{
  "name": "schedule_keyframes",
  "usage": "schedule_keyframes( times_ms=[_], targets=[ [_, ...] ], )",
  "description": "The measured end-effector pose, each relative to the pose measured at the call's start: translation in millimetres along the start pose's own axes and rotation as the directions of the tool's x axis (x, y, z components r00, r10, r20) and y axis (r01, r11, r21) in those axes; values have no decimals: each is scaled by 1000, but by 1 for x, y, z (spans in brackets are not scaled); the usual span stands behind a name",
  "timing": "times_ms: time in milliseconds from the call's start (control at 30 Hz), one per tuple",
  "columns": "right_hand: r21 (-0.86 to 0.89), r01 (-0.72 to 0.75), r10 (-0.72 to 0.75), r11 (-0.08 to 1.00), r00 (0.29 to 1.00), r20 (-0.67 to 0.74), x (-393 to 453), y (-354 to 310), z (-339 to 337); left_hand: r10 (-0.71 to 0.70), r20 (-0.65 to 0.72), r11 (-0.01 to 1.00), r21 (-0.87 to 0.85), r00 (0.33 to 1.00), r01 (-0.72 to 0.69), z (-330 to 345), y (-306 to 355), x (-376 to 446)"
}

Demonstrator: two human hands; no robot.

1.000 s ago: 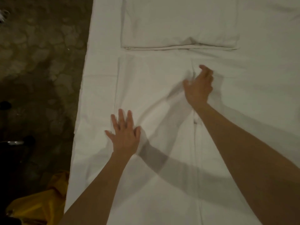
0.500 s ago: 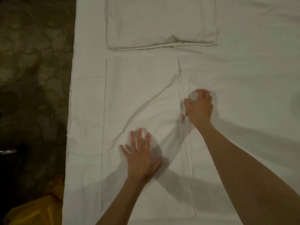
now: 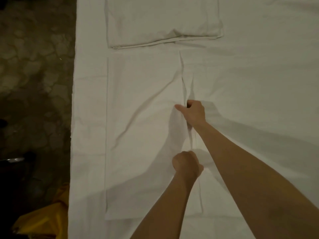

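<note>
A white cloth (image 3: 141, 118) lies spread flat on a white-covered surface (image 3: 259, 83), with diagonal creases across it. Along its right edge, my right hand (image 3: 193, 112) grips a bunched fold of the cloth, fingers curled round it. Nearer to me, my left hand (image 3: 186, 163) is curled into a fist and pinches the same right edge, which is lifted into a ridge between the two hands.
A folded white cloth (image 3: 164, 21) lies at the far side of the surface. The surface's left edge (image 3: 73, 118) drops to a dark patterned floor (image 3: 34, 75). A yellow object (image 3: 43, 219) sits at the lower left, beside a dark item.
My left hand left its flat press on the cloth's middle, moved right and closed on the right edge. My right hand came nearer along that edge, gripping it.
</note>
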State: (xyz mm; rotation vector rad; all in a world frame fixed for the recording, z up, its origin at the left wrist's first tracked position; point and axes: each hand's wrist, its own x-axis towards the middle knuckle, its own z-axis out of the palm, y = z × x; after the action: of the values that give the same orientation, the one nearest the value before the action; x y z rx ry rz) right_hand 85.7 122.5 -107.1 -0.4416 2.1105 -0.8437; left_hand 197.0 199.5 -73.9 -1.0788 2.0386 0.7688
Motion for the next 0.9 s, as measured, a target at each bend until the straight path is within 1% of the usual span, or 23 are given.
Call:
schedule_keyframes(
  times_ms=[33, 100, 133, 167, 233, 300, 333, 400, 433, 500, 567, 600, 667, 733, 767, 833, 867, 900],
  targets=[
    [53, -10, 9, 999, 1000, 30, 5, -2, -1, -25, -10, 999, -24, 1000, 24, -1, -5, -2],
    [146, -74, 59, 986, 993, 105, 13, -9, -2, -78, -32, 997, -15, 996, 78, 1, -17, -6],
    [173, -95, 71, 980, 988, 138, 19, -12, -1, -92, -32, 996, 2, 995, 92, 1, -22, -10],
    [196, -83, 57, 977, 989, 137, 24, -15, 0, -81, -28, 997, 15, 996, 82, 1, -24, -12],
    [202, -12, -2, 979, 998, 66, 35, -22, 0, -8, -22, 1000, 26, 1000, 9, -2, -18, -17],
    [103, 99, -95, 990, 995, -43, 42, -35, -6, 76, -70, 996, 56, 995, -72, -6, -3, -19],
    [72, 147, -140, 987, 985, -98, 46, -40, -11, 102, -90, 993, 73, 991, -96, -10, 6, -19],
    [83, 204, -187, 975, 966, -181, 53, -47, -20, 110, -88, 992, 73, 990, -104, -14, 22, -13],
    [106, 200, -176, 974, 963, -204, 58, -47, -24, 96, -64, 993, 68, 993, -92, -15, 28, -9],
    [147, 121, -89, 982, 973, -212, 66, -38, -31, 89, 23, 989, 116, 996, -91, -12, 35, -2],
    [163, 32, 1, 986, 980, -198, 75, -25, -36, 101, 106, 976, 185, 989, -119, -2, 34, -1],
    [156, 10, 21, 988, 980, -198, 78, -22, -38, 116, 132, 971, 193, 984, -141, 3, 31, -3],
    [156, 9, 21, 988, 982, -189, 81, -25, -41, 131, 154, 981, 125, 979, -151, 17, 22, -8],
    [219, 6, 23, 976, 991, -133, 80, -27, -44, 136, 181, 988, 44, 974, -146, 29, 14, -18],
    [244, -8, 34, 970, 994, -102, 76, -26, -46, 144, 204, 987, 42, 968, -155, 35, 11, -22],
    [202, -43, 53, 978, 998, -45, 64, -14, -48, 155, 288, 982, 55, 945, -178, 44, 5, -27],
    [170, -54, 56, 984, 998, -10, 54, -5, -49, 148, 339, 982, 56, 929, -178, 44, 0, -29],
    [175, -66, 61, 982, 998, 31, 45, 4, -50, 135, 381, 986, 44, 915, -163, 43, -7, -30]
  ],
)
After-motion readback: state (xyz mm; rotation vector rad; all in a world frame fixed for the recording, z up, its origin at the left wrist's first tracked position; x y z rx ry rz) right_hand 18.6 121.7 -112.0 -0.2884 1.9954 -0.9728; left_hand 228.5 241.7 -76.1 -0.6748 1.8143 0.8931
